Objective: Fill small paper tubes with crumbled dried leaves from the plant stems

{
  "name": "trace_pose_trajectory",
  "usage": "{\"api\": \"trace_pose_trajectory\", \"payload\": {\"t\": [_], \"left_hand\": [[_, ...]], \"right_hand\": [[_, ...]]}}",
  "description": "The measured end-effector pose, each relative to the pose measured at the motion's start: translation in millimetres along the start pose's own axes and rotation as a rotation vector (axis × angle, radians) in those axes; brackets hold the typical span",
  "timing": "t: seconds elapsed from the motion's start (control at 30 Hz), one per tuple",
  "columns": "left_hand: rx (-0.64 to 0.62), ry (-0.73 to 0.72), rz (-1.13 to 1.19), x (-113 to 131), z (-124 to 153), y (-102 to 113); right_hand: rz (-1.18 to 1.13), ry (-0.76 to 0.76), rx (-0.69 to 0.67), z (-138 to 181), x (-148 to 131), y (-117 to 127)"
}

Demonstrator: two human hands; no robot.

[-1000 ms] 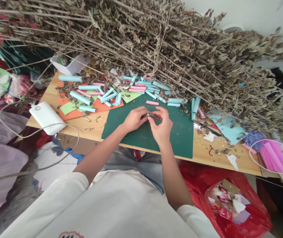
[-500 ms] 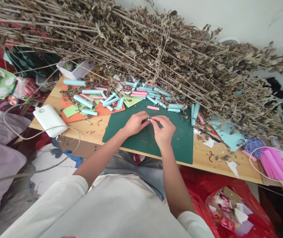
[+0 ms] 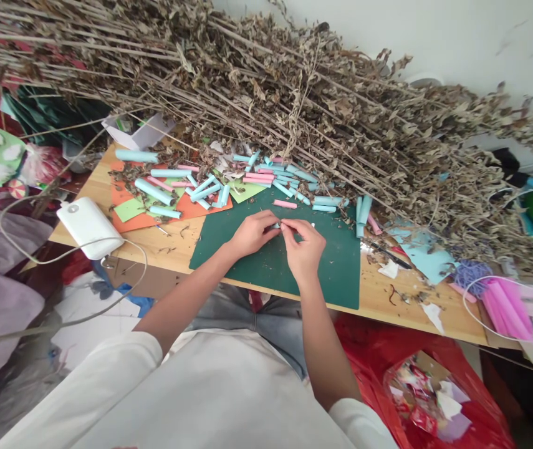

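My left hand (image 3: 250, 234) and my right hand (image 3: 304, 247) meet over the dark green cutting mat (image 3: 331, 274) on a wooden table (image 3: 166, 240). Both pinch a small light blue paper piece (image 3: 276, 225) between fingertips, fingers curled closed. A single pink paper roll (image 3: 285, 204) lies on the mat just beyond my hands. Several blue and pink paper rolls (image 3: 201, 187) lie scattered behind, some over orange paper (image 3: 128, 219) and green paper sheets.
A huge heap of dried leafy branches (image 3: 294, 93) covers the back of the table. A white power adapter (image 3: 89, 227) with cable sits left. Pink paper rolls (image 3: 509, 305), blue paper scraps and a blue coil lie right. A red plastic bag (image 3: 434, 386) sits below.
The view has shifted slightly. My hands stay together on the mat, the fingers working the small blue piece with only slight movement.
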State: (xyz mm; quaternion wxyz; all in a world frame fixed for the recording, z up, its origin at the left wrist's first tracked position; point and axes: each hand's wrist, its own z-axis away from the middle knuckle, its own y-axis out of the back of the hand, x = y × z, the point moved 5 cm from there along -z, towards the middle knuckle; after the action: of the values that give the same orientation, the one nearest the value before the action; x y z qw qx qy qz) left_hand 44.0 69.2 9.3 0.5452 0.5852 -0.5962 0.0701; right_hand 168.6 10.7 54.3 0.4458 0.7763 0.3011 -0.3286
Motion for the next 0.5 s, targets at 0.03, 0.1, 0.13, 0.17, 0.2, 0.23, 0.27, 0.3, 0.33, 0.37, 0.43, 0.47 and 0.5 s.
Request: {"api": "trace_pose_trajectory", "payload": {"t": [0.03, 0.1, 0.13, 0.17, 0.2, 0.23, 0.27, 0.3, 0.33, 0.37, 0.43, 0.47, 0.5], "left_hand": [[0.0, -0.005, -0.001, 0, 0, 0], [0.001, -0.016, -0.008, 0, 0, 0], [0.002, -0.019, -0.011, 0, 0, 0], [0.005, -0.021, -0.013, 0, 0, 0], [0.007, -0.022, -0.011, 0, 0, 1], [0.006, -0.023, -0.006, 0, 0, 1], [0.005, -0.025, 0.0, 0, 0, 0], [0.004, -0.025, 0.005, 0, 0, 0], [0.002, -0.024, 0.01, 0, 0, 0], [0.0, -0.022, 0.013, -1, 1, 0], [-0.002, -0.017, 0.017, -2, 0, 0], [-0.003, -0.016, 0.019, -2, 0, -1], [-0.003, -0.016, 0.02, -2, 0, -1]], "right_hand": [[-0.019, -0.022, -0.001, -1, 1, 0], [-0.04, -0.044, 0.001, -2, 1, 0], [-0.033, -0.039, 0.001, -3, 1, 1], [-0.012, -0.022, -0.004, -3, 0, 2], [0.017, 0.004, -0.014, -4, -2, 3], [0.053, 0.037, -0.03, -4, -5, 3], [0.09, 0.073, -0.051, -5, -7, 3], [0.128, 0.109, -0.075, -5, -9, 3], [0.166, 0.139, -0.097, -4, -11, 3], [0.201, 0.163, -0.115, -4, -12, 2], [0.249, 0.185, -0.142, -2, -13, 1], [0.255, 0.184, -0.151, -1, -12, 0], [0.245, 0.175, -0.155, 0, -11, 0]]}}
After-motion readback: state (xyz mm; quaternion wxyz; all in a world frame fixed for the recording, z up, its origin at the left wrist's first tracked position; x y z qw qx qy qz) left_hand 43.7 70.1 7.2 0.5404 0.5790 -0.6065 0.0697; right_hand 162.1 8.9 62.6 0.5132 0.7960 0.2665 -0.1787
